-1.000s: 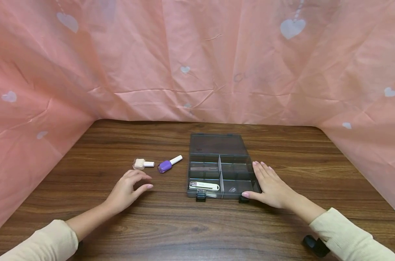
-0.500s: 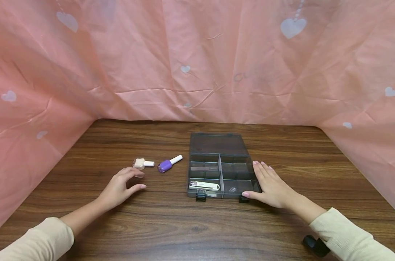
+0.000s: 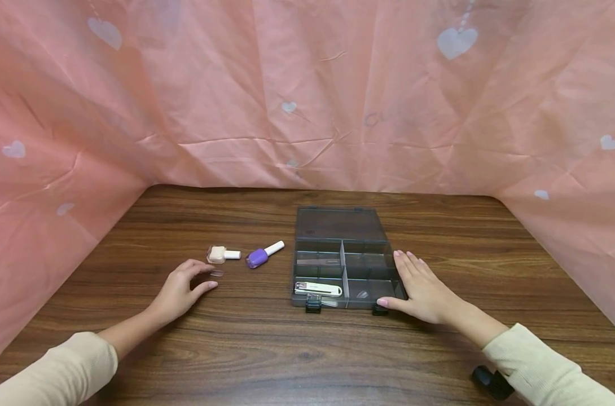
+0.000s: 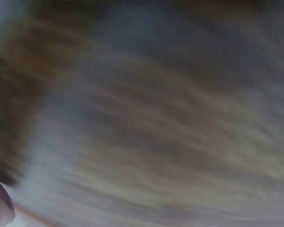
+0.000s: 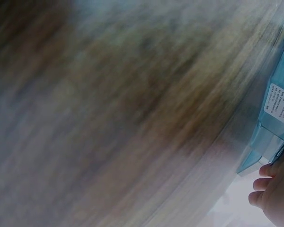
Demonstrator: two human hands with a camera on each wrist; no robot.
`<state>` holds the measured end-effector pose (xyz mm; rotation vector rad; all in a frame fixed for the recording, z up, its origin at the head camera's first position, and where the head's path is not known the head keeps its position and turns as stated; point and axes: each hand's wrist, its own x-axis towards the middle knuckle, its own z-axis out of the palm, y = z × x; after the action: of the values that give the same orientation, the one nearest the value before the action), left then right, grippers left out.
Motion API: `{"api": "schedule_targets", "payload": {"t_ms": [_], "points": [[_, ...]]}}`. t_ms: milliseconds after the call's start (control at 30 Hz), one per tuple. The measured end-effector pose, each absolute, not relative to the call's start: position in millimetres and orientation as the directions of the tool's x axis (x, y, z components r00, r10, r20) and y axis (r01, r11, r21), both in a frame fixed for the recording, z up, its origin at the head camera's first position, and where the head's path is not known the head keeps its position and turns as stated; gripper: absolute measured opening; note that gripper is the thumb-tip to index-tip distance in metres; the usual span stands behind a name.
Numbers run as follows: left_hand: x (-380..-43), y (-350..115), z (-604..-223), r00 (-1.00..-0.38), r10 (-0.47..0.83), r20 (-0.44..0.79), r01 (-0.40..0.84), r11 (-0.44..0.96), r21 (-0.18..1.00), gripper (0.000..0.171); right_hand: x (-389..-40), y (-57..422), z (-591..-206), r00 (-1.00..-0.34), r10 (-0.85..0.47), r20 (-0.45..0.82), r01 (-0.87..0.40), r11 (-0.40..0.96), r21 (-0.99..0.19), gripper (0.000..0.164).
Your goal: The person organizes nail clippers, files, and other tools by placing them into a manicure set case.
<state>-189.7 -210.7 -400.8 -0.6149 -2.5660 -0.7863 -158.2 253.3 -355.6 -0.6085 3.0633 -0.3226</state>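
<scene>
My left hand (image 3: 179, 290) is low over the table at left, thumb and index finger apart. Just beyond its fingertips lies a small clear oval piece (image 3: 216, 273). Behind it are a cream nail polish bottle (image 3: 217, 255) and a purple nail polish bottle (image 3: 257, 258), both on their sides with white caps. My right hand (image 3: 426, 290) rests against the right side of a dark, see-through compartment box (image 3: 345, 303), fingers straight, thumb at the front corner. The lid (image 3: 338, 224) is laid back. Inside are a white nail clipper (image 3: 317, 290), a flat dark strip (image 3: 319, 262) and another clear piece (image 3: 362, 294).
Two latches stick out at the box's front, the left latch (image 3: 313, 304) in plain sight. A black object (image 3: 492, 382) sits by the right sleeve. Pink heart-print cloth (image 3: 307, 124) walls in the wooden table (image 3: 267, 361). A white label (image 5: 279, 105) shows on the box.
My left hand has drawn back to the left, and the small clear piece now shows past its fingertips. My right hand and the box have stayed put.
</scene>
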Motion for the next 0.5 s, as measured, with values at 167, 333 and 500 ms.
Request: {"api": "schedule_targets", "payload": {"t_ms": [167, 333, 500], "points": [[-193.8, -209.1, -399.4, -0.868, 0.246, 0.432, 0.451, 0.754, 0.478, 0.025, -157.6, 253.6, -355.7, -0.927, -0.372, 0.038, -0.372, 0.906, -0.203, 0.101], [-197.8, -211.1, -397.6, -0.906, 0.224, 0.359, 0.395, 0.752, 0.528, 0.021, -159.0, 254.0, -358.1, -0.929, -0.37, 0.031, -0.368, 0.906, -0.211, 0.101], [-197.1, -212.9, -397.3, -0.926, 0.199, 0.321, 0.354, 0.75, 0.559, 0.017, -160.1, 253.8, -358.5, -0.928, -0.371, 0.021, -0.366, 0.904, -0.22, 0.102]]}}
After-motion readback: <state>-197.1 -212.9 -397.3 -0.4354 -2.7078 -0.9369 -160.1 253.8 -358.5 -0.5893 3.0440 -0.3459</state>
